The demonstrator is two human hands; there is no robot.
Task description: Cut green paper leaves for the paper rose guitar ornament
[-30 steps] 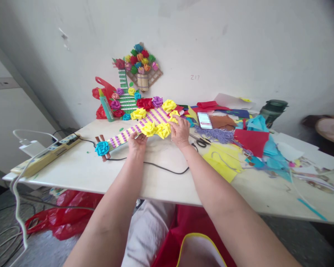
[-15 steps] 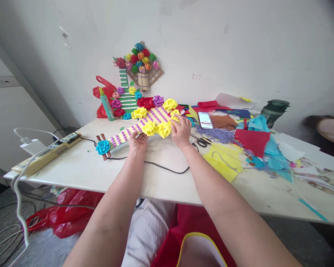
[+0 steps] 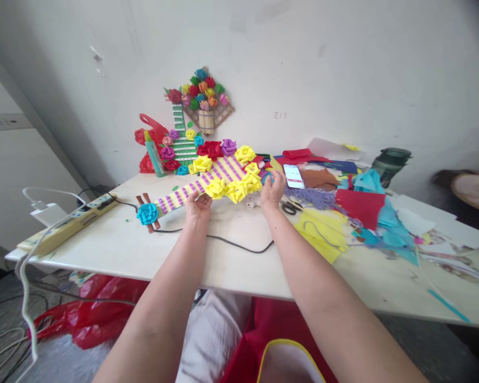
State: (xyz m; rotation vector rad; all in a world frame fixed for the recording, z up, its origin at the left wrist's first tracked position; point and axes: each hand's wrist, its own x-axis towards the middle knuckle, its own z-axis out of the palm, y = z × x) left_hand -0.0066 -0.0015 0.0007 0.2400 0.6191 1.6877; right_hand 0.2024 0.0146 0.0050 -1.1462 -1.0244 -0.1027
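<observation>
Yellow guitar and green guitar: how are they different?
The yellow guitar is striped purple; the green guitar is striped white. The yellow guitar slants in the left hand; the green guitar stands upright. A blue flower tips the yellow guitar, a red flower the green guitar. Both bear flowers.

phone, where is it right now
In the head view, the phone is right of centre, just past the right hand, with the brown sheet on its right and purple yarn below.

We see purple dashes in rows across the pale yellow guitar-shaped craft (image 3: 224, 171), edged with bright yellow flowers (image 3: 215, 188) and tipped with a turquoise flower (image 3: 147, 214). We see white stripes on the green craft (image 3: 184, 150) (its top flower (image 3: 174, 96) is red), lilac yarn (image 3: 317, 197) and a yellow sheet (image 3: 323, 226).
</observation>
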